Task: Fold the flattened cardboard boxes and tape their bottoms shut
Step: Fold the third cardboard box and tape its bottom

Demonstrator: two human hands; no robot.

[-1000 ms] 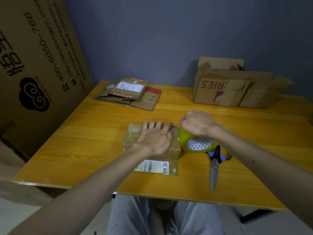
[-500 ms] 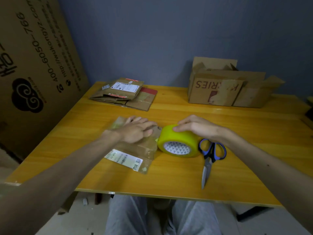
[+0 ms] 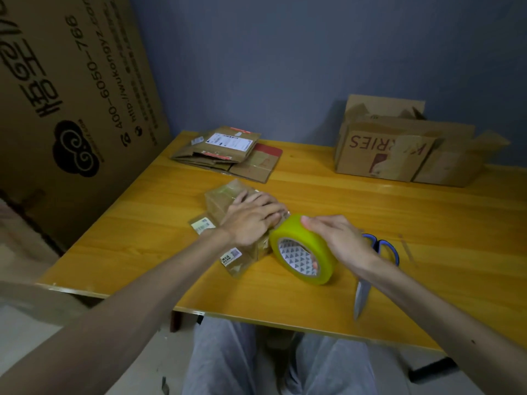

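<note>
Taping looks like the step in hand. The small box (image 3: 219,201) sits near the middle of the table (image 3: 370,201) with its closed flaps uppermost, and the left hand (image 3: 251,222) presses down on it. That hand's fingers (image 3: 265,199) are laid out straight across the top and clasp nothing.

The right hand (image 3: 342,240) grips the yellow tape roll (image 3: 302,249) just beside the box. Its thumb sits on the outer band, and at least one fingertip shows inside the core. The roll stands on edge, touching or almost touching the box's near-right corner. I cannot tell whether a strip already runs from the roll onto the cardboard.

The next move probably calls for drawing the tape along the seam while the left hand keeps the flaps flat. The strip then has to be cut, so the right hand will have to reach the scissors (image 3: 382,248) lying just behind it.

The stack of flattened boxes (image 3: 228,149) waits at the far left of the table. Well apart from it, the folded boxes (image 3: 399,149) stand at the far right, so much of the job seems still ahead.
</note>
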